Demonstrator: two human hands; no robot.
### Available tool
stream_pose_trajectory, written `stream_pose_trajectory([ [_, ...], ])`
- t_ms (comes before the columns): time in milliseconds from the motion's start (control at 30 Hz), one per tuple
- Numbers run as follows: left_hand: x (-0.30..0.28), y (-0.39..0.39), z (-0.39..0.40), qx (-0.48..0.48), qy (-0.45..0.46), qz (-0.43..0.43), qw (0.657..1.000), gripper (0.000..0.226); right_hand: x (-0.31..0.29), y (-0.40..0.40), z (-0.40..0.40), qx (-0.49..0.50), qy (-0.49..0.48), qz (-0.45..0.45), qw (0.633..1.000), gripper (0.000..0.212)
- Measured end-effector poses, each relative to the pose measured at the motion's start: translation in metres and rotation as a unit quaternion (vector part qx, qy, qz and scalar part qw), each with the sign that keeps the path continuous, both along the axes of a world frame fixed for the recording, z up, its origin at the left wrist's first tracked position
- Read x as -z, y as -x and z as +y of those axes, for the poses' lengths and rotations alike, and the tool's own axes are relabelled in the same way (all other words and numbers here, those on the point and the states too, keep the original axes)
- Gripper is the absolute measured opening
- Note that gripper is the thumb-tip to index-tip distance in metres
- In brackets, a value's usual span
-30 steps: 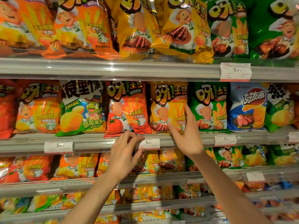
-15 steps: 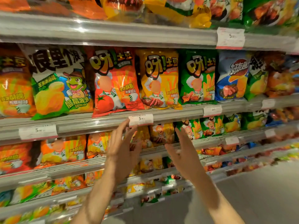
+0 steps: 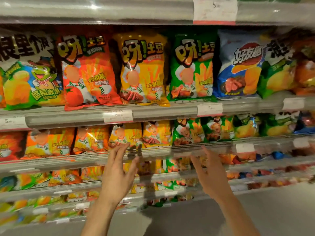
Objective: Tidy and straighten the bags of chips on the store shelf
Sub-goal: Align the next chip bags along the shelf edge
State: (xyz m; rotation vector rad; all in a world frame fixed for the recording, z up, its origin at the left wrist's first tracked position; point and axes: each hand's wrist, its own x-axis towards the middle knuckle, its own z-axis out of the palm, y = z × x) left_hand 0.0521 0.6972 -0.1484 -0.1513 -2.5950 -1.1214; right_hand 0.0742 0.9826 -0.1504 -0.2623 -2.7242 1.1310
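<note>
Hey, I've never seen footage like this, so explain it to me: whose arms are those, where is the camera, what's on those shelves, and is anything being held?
There is no machine here. The view comes from a camera worn on a person's head, looking forward and down, so the two bare arms are that person's own. The left hand and the right hand are both raised with fingers spread, holding nothing and touching no bag. In front are store shelves of chip bags. On the shelf near eye level stand a red bag, a yellow bag, a green bag and a blue bag, side by side. White price tags sit on the shelf rails. The lower shelves hold smaller bags, but they are blurred.
</note>
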Motion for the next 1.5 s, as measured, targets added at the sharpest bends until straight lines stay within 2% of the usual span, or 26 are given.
stream_pose_trajectory([
  [333, -0.030, -0.008, 0.154, -0.031, -0.015, 0.021, 0.999, 0.048, -0.013, 0.018, 0.161, -0.056, -0.005, 0.016, 0.998, 0.068],
  [533, -0.055, 0.013, 0.194, -0.013, 0.049, 0.085, 0.995, 0.045, -0.027, 0.033, 0.200, -0.048, -0.023, 0.062, 0.997, 0.064],
  [767, -0.083, 0.062, 0.205, 0.019, 0.147, 0.180, 0.972, 0.039, -0.070, 0.071, 0.192, -0.098, -0.108, 0.159, 0.976, 0.056],
  [900, -0.088, 0.093, 0.198, 0.050, 0.198, 0.208, 0.957, 0.033, -0.091, 0.100, 0.162, -0.164, -0.137, 0.250, 0.944, 0.038],
  [1033, -0.086, 0.107, 0.191, 0.069, 0.205, 0.225, 0.950, 0.032, -0.091, 0.128, 0.140, -0.173, -0.174, 0.237, 0.940, 0.035],
  [1267, -0.087, 0.111, 0.191, 0.071, 0.166, 0.219, 0.959, 0.033, -0.083, 0.134, 0.140, -0.170, -0.133, 0.297, 0.930, 0.030],
  [1367, -0.086, 0.111, 0.190, 0.071, 0.166, 0.220, 0.959, 0.032, -0.084, 0.133, 0.139, -0.173, -0.122, 0.295, 0.932, 0.030],
  [1500, -0.085, 0.111, 0.191, 0.064, 0.168, 0.213, 0.960, 0.033, -0.103, 0.128, 0.136, -0.174, -0.027, 0.296, 0.939, 0.027],
])
